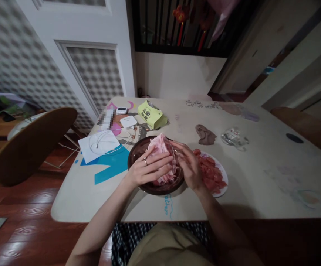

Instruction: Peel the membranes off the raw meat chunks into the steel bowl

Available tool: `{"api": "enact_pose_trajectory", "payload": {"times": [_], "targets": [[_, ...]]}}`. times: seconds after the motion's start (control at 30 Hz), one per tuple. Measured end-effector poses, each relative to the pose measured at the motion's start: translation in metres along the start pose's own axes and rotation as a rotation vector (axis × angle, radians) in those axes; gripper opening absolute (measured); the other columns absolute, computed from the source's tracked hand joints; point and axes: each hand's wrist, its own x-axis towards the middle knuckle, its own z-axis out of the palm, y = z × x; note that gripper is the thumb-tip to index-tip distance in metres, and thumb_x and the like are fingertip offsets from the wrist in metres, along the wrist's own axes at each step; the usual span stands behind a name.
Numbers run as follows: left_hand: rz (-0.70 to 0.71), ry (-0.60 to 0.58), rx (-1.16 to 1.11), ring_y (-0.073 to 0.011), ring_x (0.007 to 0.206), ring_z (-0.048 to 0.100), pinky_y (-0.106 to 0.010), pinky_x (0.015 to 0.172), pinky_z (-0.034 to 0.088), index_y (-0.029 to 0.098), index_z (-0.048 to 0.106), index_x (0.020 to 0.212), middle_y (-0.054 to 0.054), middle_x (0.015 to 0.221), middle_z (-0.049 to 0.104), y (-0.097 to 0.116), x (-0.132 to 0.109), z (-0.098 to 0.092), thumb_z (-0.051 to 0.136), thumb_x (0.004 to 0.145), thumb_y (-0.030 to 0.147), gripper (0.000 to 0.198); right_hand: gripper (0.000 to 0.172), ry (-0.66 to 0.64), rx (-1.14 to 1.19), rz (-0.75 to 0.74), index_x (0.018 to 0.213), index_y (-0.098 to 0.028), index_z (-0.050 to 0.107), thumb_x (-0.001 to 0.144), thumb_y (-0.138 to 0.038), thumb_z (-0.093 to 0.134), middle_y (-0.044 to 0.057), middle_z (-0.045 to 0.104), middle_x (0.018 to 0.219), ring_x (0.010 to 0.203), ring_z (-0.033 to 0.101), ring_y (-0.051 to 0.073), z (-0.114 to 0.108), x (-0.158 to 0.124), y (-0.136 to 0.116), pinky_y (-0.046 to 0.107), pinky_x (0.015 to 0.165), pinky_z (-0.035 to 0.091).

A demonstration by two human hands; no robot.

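A pink and white piece of fruit, by its look a peeled red pomelo (160, 147), is held over a round dark brown bowl (133, 157). My left hand (151, 165), with a ring on one finger, lies across its near left side, fingers wrapped over it. From the right, my right hand (188, 164) grips its edge with bent fingers; those fingertips are partly hidden. Frayed pale skin hangs off the lower side of the pomelo. Just right of the bowl, a white plate (225, 176) carries a heap of red-pink pulp pieces (210, 171), partly behind my right hand.
A yellow-green bag (151, 115), a small white box (128, 122) and a white device (121, 110) stand at the back left. A white cable lies over a paper sheet (96, 146). Farther right are a brown cloth (205, 134) and crumpled clear plastic (234, 136). A chair (33, 146) stands left.
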Motion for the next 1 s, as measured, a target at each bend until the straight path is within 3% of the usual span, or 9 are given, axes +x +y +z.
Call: {"api": "enact_pose_trajectory", "payload": {"times": [0.1, 0.2, 0.3, 0.43, 0.5, 0.6, 0.7, 0.83, 1.0], "targets": [[0.039, -0.061, 0.017, -0.0213, 0.146, 0.048, -0.055, 0.130, 0.026, 0.017, 0.063, 0.128, -0.010, 0.139, 0.067, 0.001, -0.001, 0.000, 0.055, 0.101, 0.013, 0.028, 0.042, -0.051, 0.166, 0.164, 0.136, -0.025, 0.058, 0.095, -0.034, 0.058, 0.010, 0.066, 0.139, 0.118, 0.069, 0.023, -0.001, 0.003, 0.001, 0.038, 0.100, 0.060], [0.004, -0.137, -0.013, -0.0206, 0.155, 0.034, -0.052, 0.133, 0.020, 0.016, 0.061, 0.133, -0.008, 0.142, 0.066, -0.001, -0.003, 0.002, 0.048, 0.103, 0.011, 0.033, 0.044, -0.093, 0.251, 0.223, 0.130, -0.022, 0.059, 0.088, -0.033, 0.066, 0.012, 0.070, 0.130, 0.108, 0.073, 0.022, -0.001, 0.009, 0.009, 0.034, 0.093, 0.062], [-0.107, -0.175, -0.109, -0.0249, 0.159, 0.022, -0.060, 0.132, 0.018, 0.020, 0.057, 0.141, -0.008, 0.151, 0.058, -0.002, -0.003, 0.005, 0.040, 0.103, 0.012, 0.042, 0.041, 0.010, 0.231, 0.244, 0.121, -0.021, 0.060, 0.081, -0.027, 0.068, 0.010, 0.073, 0.119, 0.098, 0.075, 0.020, 0.002, 0.011, 0.021, 0.032, 0.088, 0.063], [-0.359, -0.051, -0.219, -0.0344, 0.159, 0.022, -0.069, 0.126, 0.023, 0.020, 0.040, 0.155, -0.015, 0.163, 0.041, -0.003, 0.000, 0.006, 0.048, 0.101, 0.022, 0.055, 0.043, 0.161, -0.002, 0.134, 0.120, -0.021, 0.059, 0.078, -0.020, 0.066, 0.009, 0.073, 0.115, 0.103, 0.073, 0.022, 0.008, 0.006, 0.027, 0.036, 0.093, 0.062], [-0.513, 0.025, -0.265, -0.0344, 0.157, 0.030, -0.062, 0.125, 0.031, 0.020, 0.032, 0.159, -0.018, 0.164, 0.038, -0.003, 0.001, 0.007, 0.060, 0.099, 0.033, 0.067, 0.046, 0.129, -0.131, 0.012, 0.126, -0.022, 0.058, 0.080, -0.018, 0.064, 0.010, 0.071, 0.123, 0.113, 0.070, 0.024, 0.012, 0.002, 0.026, 0.041, 0.101, 0.058], [-0.642, 0.017, -0.329, -0.0292, 0.142, 0.054, -0.046, 0.118, 0.047, 0.021, 0.041, 0.154, -0.018, 0.152, 0.055, -0.004, -0.001, 0.009, 0.068, 0.095, 0.040, 0.068, 0.055, 0.030, -0.291, -0.226, 0.137, -0.025, 0.053, 0.084, -0.016, 0.063, 0.009, 0.068, 0.131, 0.124, 0.065, 0.026, 0.017, -0.001, 0.022, 0.047, 0.109, 0.054], [-0.618, 0.024, -0.306, -0.0259, 0.129, 0.065, -0.041, 0.110, 0.054, 0.021, 0.052, 0.146, -0.016, 0.138, 0.066, -0.004, -0.007, 0.011, 0.063, 0.098, 0.038, 0.053, 0.063, -0.038, -0.409, -0.325, 0.147, -0.027, 0.045, 0.087, -0.017, 0.062, 0.010, 0.065, 0.136, 0.128, 0.062, 0.028, 0.019, -0.001, 0.021, 0.051, 0.111, 0.053], [-0.489, 0.082, -0.240, -0.0260, 0.130, 0.065, -0.040, 0.108, 0.055, 0.019, 0.052, 0.146, -0.018, 0.137, 0.066, -0.001, -0.012, 0.013, 0.056, 0.100, 0.046, 0.054, 0.064, -0.048, -0.507, -0.358, 0.153, -0.026, 0.038, 0.093, -0.021, 0.061, 0.013, 0.063, 0.138, 0.130, 0.061, 0.029, 0.021, -0.003, 0.023, 0.052, 0.112, 0.053], [-0.393, 0.056, -0.135, -0.0256, 0.134, 0.062, -0.037, 0.106, 0.057, 0.018, 0.048, 0.151, -0.018, 0.144, 0.062, 0.003, -0.015, 0.012, 0.051, 0.103, 0.044, 0.055, 0.057, -0.032, -0.549, -0.437, 0.153, -0.024, 0.036, 0.098, -0.024, 0.050, 0.013, 0.065, 0.133, 0.128, 0.063, 0.028, 0.020, -0.008, 0.027, 0.050, 0.108, 0.056]]}}
